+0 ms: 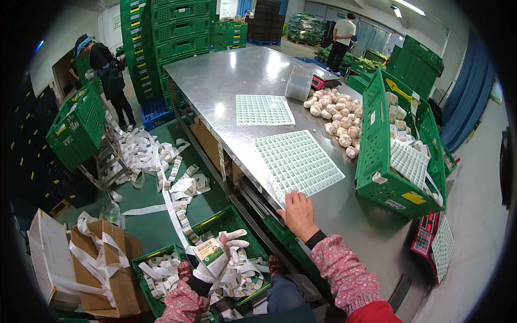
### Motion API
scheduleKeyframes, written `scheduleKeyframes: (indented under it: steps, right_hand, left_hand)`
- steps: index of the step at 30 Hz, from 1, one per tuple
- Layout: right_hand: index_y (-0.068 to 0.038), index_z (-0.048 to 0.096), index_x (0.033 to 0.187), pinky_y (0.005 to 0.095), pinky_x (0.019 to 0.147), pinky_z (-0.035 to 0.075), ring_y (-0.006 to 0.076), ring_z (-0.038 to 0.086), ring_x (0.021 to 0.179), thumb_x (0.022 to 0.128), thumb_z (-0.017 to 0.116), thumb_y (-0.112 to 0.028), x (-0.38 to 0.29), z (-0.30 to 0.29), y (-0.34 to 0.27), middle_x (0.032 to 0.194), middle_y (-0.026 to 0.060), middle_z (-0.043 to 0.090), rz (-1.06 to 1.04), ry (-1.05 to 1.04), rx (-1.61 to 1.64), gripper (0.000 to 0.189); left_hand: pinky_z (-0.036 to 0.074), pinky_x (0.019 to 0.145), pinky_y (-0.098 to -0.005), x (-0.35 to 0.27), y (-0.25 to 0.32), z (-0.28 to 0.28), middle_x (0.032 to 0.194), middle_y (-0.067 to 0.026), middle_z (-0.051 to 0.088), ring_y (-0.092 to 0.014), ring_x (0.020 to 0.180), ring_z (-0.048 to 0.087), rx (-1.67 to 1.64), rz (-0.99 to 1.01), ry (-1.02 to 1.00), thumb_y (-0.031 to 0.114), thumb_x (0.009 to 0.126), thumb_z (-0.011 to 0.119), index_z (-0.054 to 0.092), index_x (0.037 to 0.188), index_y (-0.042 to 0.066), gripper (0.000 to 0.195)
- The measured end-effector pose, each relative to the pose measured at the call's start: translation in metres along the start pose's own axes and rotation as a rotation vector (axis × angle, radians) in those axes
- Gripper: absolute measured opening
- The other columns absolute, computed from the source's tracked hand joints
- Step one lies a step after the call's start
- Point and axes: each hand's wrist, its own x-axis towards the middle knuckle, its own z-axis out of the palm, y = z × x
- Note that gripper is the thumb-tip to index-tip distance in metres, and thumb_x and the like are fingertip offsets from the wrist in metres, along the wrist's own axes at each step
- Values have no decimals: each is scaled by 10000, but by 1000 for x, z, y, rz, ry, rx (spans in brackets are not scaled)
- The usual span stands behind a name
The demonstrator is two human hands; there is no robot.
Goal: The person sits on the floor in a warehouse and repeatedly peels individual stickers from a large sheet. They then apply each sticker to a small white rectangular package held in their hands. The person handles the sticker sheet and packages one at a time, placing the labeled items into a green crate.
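My left hand (pixel 236 246), in a white glove with some fingertips uncovered, holds a printed green-and-white label (pixel 211 255) above a green crate. Its fingers stretch out past the label. My bare right hand (pixel 299 214) rests at the near edge of a sticker sheet (pixel 299 161) covered in small green labels. Its fingertips touch the sheet, and the thumb lies beside the corner at the table's edge. Farther up the steel table (pixel 202 72) lies a second sticker sheet (pixel 264 110). Below my left hand, a green crate (pixel 242 218) holds loose label strips (pixel 242 278).
Garlic bulbs (pixel 341 117) lie beside a green crate (pixel 363 161) of labels. Two scales (pixel 323 78) (pixel 424 234) stand on the table. Label strips (pixel 141 153) cover the floor near a cardboard box (pixel 97 262). Crate stacks (pixel 181 32) rise behind; two people (pixel 107 68) (pixel 342 36) stand farther off.
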Motion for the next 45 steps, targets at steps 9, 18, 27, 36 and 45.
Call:
scheduleKeyframes:
  steps: [9, 18, 27, 36, 45]
  right_hand:
    - [-15, 600, 863, 331, 675, 488, 246, 567, 863, 751, 578, -84, -27, -12, 0, 903, 97, 554, -88, 71, -50, 133]
    - [-57, 644, 878, 422, 664, 503, 327, 638, 788, 885, 539, -91, 9, -2, 70, 929, 100, 666, 394, 223, 354, 110]
    - [-9, 606, 891, 370, 544, 487, 274, 635, 682, 721, 670, -61, -49, -121, 5, 852, 132, 647, -243, 403, 251, 189]
    - [-13, 587, 892, 401, 910, 463, 278, 583, 1103, 761, 578, -127, -203, -162, -95, 1176, 164, 602, -600, -67, 601, 174]
    - [-43, 633, 1038, 471, 990, 378, 290, 540, 1123, 833, 700, -329, -247, -196, -98, 1167, 136, 595, -265, 38, 794, 358]
  left_hand:
    - [345, 413, -180, 40, -24, -2, 999, -116, 684, -53, 423, 424, -99, 3, 9, 473, 996, 439, 487, 1305, -44, 604]
    - [330, 460, -205, 140, -39, 19, 1097, -109, 686, -69, 431, 430, -93, -6, -189, 429, 1028, 375, 452, 1322, -40, 559]
    - [436, 1020, -483, 85, -28, 45, 1459, -196, 387, -340, 1252, 489, -279, 11, -378, 569, 877, 567, 181, 1507, 58, 898]
    - [399, 980, -275, -8, -62, 88, 1311, -65, 555, -155, 1170, 516, 251, 52, -88, 242, 984, 553, 359, 1437, 11, 544]
    - [415, 963, -288, -115, -60, 85, 1193, -55, 596, -155, 1081, 553, 133, -66, 24, 304, 935, 626, 515, 1282, -3, 477]
